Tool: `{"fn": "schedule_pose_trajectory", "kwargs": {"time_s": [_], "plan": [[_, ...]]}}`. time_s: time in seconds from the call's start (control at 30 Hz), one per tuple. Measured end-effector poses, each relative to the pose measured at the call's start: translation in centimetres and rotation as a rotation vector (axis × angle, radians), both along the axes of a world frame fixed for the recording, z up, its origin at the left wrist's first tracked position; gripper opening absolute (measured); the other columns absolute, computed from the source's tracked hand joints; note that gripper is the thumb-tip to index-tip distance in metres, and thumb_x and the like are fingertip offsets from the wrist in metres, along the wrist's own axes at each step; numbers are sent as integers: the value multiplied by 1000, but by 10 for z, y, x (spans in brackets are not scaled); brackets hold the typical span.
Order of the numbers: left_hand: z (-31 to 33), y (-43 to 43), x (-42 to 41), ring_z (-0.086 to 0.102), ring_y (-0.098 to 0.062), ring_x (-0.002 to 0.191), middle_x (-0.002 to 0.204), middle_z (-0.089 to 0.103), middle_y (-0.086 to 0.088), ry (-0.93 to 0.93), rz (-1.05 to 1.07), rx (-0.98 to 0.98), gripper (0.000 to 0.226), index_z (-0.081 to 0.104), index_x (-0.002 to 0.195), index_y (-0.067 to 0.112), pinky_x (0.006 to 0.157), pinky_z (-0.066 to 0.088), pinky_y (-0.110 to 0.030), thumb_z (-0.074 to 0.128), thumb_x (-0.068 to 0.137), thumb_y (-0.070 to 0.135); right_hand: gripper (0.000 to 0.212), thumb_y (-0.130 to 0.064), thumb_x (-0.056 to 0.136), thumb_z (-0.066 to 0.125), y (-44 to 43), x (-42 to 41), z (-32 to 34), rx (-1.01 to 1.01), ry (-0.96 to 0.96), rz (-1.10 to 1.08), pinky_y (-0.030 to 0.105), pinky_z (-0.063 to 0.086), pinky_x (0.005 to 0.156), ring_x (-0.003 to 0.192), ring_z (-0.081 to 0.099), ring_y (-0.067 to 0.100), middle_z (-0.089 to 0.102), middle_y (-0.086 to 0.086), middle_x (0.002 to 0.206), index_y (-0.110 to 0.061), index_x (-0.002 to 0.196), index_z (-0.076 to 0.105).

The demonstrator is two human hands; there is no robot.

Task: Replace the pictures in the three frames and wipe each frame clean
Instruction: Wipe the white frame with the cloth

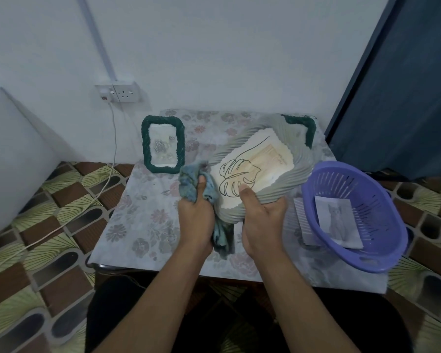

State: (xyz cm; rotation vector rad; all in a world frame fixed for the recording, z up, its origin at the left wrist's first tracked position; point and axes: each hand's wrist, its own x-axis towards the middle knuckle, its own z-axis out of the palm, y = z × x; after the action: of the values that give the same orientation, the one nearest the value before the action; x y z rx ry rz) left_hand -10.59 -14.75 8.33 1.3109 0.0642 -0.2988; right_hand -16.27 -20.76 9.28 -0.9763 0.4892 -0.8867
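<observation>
Above the floral-covered table (143,220) you hold a large grey frame (299,161), tilted, its far corner pointing away from you. Its border is moulded in rope-like ridges, and it shows a cream picture (242,174) with a black line-drawn leaf. To its right, a purple basket (382,212) sits at the table's edge with a grey cat picture (337,222) lying inside. A smaller dark green frame (145,143) stands upright at the table's back left, and a second green frame (307,128) peeks from behind the grey one. Your right hand (262,222) clamps the grey frame's near edge, thumb lying on the picture. Your left hand (195,217) is curled tight round a blue-grey cloth (189,182), which is pressed against the frame's left border.
</observation>
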Motion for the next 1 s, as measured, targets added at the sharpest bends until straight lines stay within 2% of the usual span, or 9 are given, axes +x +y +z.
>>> {"fn": "schedule_pose_trajectory", "kwargs": {"time_s": [0.17,0.3,0.4,0.6,0.7,0.8,0.87,0.93,1.0], "plan": [[1,6,-7,72,-20,99,105,75,-3,11,-211,-69,16,66,111,17,86,57,-40,58,98,21,59,13,89,62,-9,-1,7,-26,-40,11,38,55,91,100,71,9,76,-14,99,-45,94,76],[3,7,-8,72,-22,94,97,76,-5,-51,-220,-61,10,70,101,15,81,58,-40,61,96,18,39,14,90,60,-11,-5,9,34,-58,9,23,55,74,90,70,8,76,-14,86,-24,94,70],[4,1,-4,72,-9,89,89,76,9,-119,-95,17,9,71,93,24,80,57,-32,62,96,27,39,15,91,58,-7,-8,10,40,-50,19,16,53,74,84,70,-2,75,-21,83,-23,97,58],[3,-6,-4,65,4,62,71,69,13,-175,34,188,27,66,74,27,61,50,-21,59,95,42,40,13,91,60,-6,-11,8,96,-50,22,26,53,85,89,70,-2,75,-21,86,-26,98,56],[3,-7,-5,65,-4,61,71,69,6,-75,66,186,33,65,75,24,57,48,-22,55,96,48,40,12,90,61,-4,-13,6,129,-39,0,33,53,91,90,71,1,76,-19,88,-27,100,56],[-3,-7,-3,71,-16,78,78,74,3,46,56,78,31,70,86,23,70,56,-30,54,97,48,47,12,88,63,-4,-12,3,203,-47,-10,30,55,89,98,71,7,76,-12,99,-29,109,56],[-6,-5,2,72,-22,93,98,76,-2,164,65,-83,32,70,108,19,83,59,-40,56,97,46,48,11,87,65,-5,-12,3,285,-71,-32,34,56,94,104,70,12,74,-5,108,-29,112,54],[-7,3,7,73,-23,93,110,74,-8,263,74,-219,40,66,119,15,78,60,-41,54,98,47,50,10,86,66,-8,-11,5,348,-103,-52,37,55,95,101,71,11,74,-9,104,-32,110,52],[-8,12,8,74,-21,86,106,75,-10,319,10,-305,46,68,112,14,71,60,-38,45,99,51,51,12,87,64,-12,-12,7,363,-129,-51,35,56,91,94,72,6,76,-14,95,-33,109,52]]}}
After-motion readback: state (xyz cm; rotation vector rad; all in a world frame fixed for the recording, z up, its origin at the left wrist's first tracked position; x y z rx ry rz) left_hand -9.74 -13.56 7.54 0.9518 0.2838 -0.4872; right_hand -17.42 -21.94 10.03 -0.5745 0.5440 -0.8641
